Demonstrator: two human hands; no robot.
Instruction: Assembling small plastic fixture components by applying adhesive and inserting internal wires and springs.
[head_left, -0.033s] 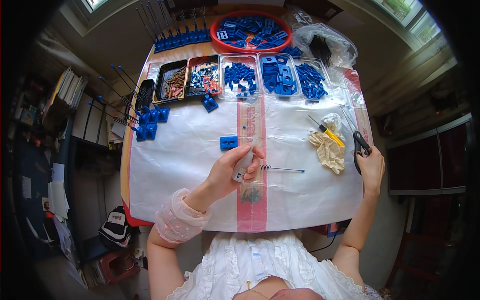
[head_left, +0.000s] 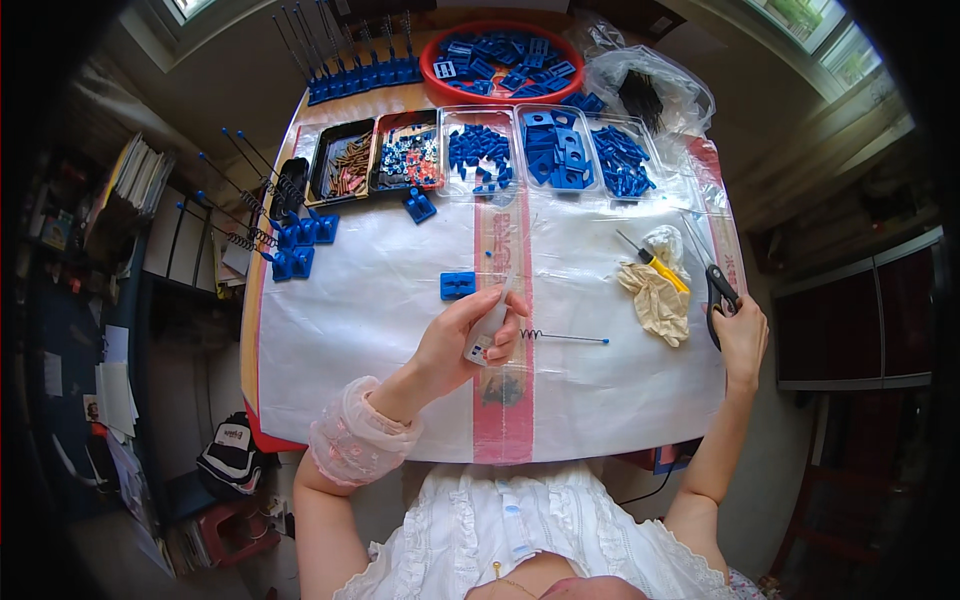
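Observation:
My left hand [head_left: 445, 338] is wrapped round a small white squeeze bottle [head_left: 486, 335] with a narrow nozzle pointing up and away from me. At the table's right edge, my right hand [head_left: 743, 338] grips the black handles of a pair of scissors [head_left: 716, 290], whose blades point to the far side. Just beyond my left hand lies a square blue plastic base [head_left: 458, 286], with a tiny blue piece [head_left: 488, 254] farther off. A thin rod with a coil spring and blue tip [head_left: 570, 340] lies right of the bottle.
A yellow-handled screwdriver [head_left: 664, 272] and crumpled cream gloves [head_left: 656, 308] lie left of the scissors. Trays [head_left: 480, 112] of small parts line the far side, before a red basin [head_left: 430, 82] of blue pieces. Assembled bases with spring rods [head_left: 295, 240] stand at left.

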